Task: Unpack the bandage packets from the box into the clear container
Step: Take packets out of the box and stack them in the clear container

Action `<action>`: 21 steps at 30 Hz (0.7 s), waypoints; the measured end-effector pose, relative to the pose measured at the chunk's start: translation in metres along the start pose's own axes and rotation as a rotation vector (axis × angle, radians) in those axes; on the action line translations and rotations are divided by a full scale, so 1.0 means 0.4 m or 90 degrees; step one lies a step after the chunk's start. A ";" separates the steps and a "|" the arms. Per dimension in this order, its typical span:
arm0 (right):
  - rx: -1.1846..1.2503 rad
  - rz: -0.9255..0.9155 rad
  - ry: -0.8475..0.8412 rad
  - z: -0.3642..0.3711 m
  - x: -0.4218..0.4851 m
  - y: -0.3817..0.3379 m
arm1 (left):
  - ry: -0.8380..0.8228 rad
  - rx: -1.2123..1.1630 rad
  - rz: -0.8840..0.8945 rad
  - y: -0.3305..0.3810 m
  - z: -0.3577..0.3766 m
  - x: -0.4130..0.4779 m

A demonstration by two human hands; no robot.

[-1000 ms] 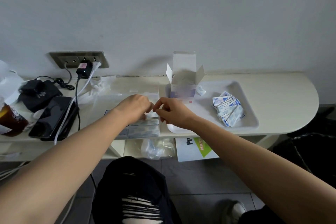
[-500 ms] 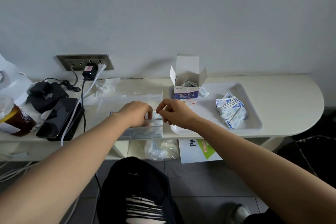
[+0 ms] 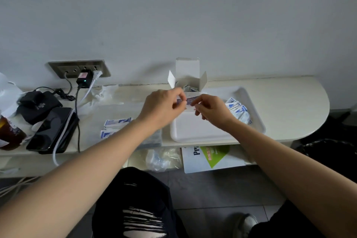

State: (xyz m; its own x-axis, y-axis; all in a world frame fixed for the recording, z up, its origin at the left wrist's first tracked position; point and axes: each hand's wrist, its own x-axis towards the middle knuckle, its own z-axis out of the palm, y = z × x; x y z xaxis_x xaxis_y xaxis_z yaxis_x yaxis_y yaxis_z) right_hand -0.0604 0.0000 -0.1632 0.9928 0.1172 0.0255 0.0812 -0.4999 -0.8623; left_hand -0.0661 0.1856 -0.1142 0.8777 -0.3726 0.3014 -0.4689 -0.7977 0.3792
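Both my forearms stretched forward, hands side by side at front of open bandage box [image 3: 190, 83]. My left hand [image 3: 164, 106] fingers curled, my right hand [image 3: 210, 110] thumb and forefinger pinched; whether gripping box or packet, cannot tell. One box at far end of one white tray [image 3: 255, 123]. One packet pile [image 3: 238, 110] on tray, right. Two packets [image 3: 116, 122] showing in one clear container [image 3: 151, 139], left of tray.

Left hand [image 3: 162, 106] and right hand [image 3: 210, 110] pinch the open box [image 3: 190, 81] on tray [image 3: 193, 131]
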 end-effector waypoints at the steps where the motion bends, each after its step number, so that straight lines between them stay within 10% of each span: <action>1: -0.037 0.015 0.011 -0.025 -0.002 0.019 | -0.001 -0.007 0.014 0.025 0.016 0.004; 8: -0.220 0.146 0.128 -0.178 -0.048 0.186 | -0.166 -0.058 -0.023 0.130 0.199 0.064; 21: -0.436 0.011 0.020 -0.210 -0.081 0.249 | -0.290 -0.093 -0.281 0.164 0.377 0.124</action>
State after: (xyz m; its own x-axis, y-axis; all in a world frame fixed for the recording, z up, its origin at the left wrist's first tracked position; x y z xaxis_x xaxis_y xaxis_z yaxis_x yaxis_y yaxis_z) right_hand -0.0769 -0.1257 -0.2072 0.9957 0.0844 0.0373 0.0921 -0.9328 -0.3485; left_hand -0.0384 0.0432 -0.2062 0.9301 -0.2136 -0.2989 -0.0347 -0.8611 0.5073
